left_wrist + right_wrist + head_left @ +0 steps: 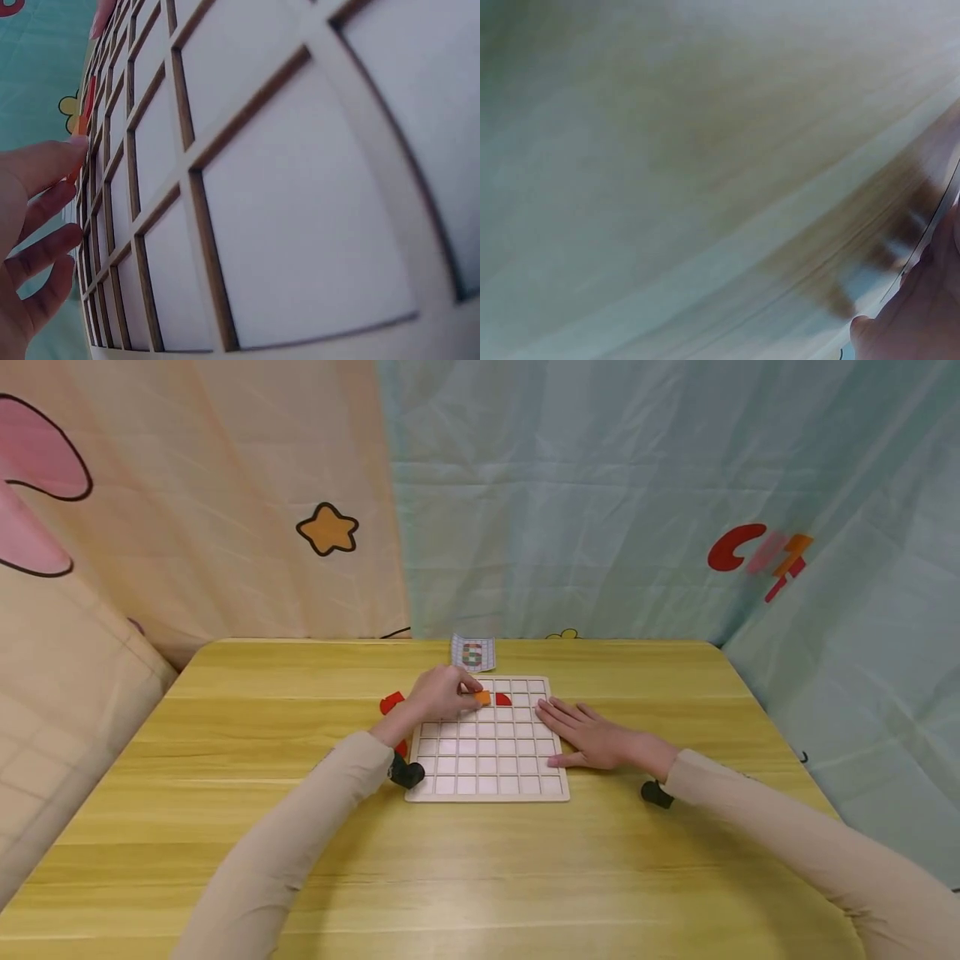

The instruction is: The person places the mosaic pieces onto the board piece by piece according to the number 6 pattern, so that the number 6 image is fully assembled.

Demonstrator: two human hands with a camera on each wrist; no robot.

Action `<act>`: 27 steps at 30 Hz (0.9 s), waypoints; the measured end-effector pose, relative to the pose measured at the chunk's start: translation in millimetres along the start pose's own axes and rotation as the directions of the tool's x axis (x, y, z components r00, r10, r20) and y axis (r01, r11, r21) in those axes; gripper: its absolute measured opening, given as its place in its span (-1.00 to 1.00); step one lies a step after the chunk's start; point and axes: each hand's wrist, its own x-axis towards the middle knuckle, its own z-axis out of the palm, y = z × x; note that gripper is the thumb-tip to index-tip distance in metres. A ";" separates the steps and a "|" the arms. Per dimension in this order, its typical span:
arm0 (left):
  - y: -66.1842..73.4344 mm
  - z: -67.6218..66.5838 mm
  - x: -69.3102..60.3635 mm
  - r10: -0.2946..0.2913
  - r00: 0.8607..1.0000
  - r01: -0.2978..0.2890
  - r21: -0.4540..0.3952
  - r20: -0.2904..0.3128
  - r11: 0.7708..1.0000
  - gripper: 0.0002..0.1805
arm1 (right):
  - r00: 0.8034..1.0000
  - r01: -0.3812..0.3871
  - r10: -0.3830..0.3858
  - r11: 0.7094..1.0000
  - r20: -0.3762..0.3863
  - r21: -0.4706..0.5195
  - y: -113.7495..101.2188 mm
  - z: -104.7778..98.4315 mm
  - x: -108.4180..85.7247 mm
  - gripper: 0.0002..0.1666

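Observation:
A white gridded board (487, 766) with raised wooden dividers lies on the table. My left hand (441, 692) reaches over its upper left part and pinches a small orange piece (483, 698) between thumb and fingers. In the left wrist view, the fingertips of that left hand (41, 195) meet the orange piece at the grid's far side. Just right of it, a red piece with a rounded corner (503, 700) sits in a cell. My right hand (592, 737) lies with fingers spread on the board's right edge, holding nothing.
Red pieces (391, 702) lie left of the board, partly hidden by the left arm. Behind the board is a printed pattern card (473, 653). The wooden table (480, 877) ends at a patterned curtain (555, 527).

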 end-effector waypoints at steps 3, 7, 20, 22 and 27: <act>-0.5 0.4 2.0 -0.007 1.000 0.007 -0.025 0.002 1.000 -0.69 | 1.000 0.002 -0.002 1.000 -0.008 -0.001 0.8 -0.8 -0.1 0.04; -0.9 2.4 3.8 0.002 1.000 -0.003 -0.040 -0.001 0.999 -0.70 | 1.000 -0.002 0.001 1.000 -0.007 -0.008 1.9 -1.0 -0.1 0.03; -1.9 7.1 6.1 0.005 1.000 -0.005 -0.011 -0.007 1.000 -0.69 | 1.000 0.004 -0.004 1.000 -0.010 -0.006 1.0 -0.5 1.1 0.03; -1.9 7.3 6.1 0.005 1.000 -0.005 -0.006 -0.006 1.000 -0.69 | 1.000 0.002 -0.002 1.000 -0.005 -0.004 0.8 -0.5 1.2 0.04; -1.5 9.4 4.9 0.010 1.000 -0.010 0.004 -0.009 1.000 -0.69 | 1.000 0.001 -0.001 1.000 0.001 0.000 -0.1 0.6 1.5 0.04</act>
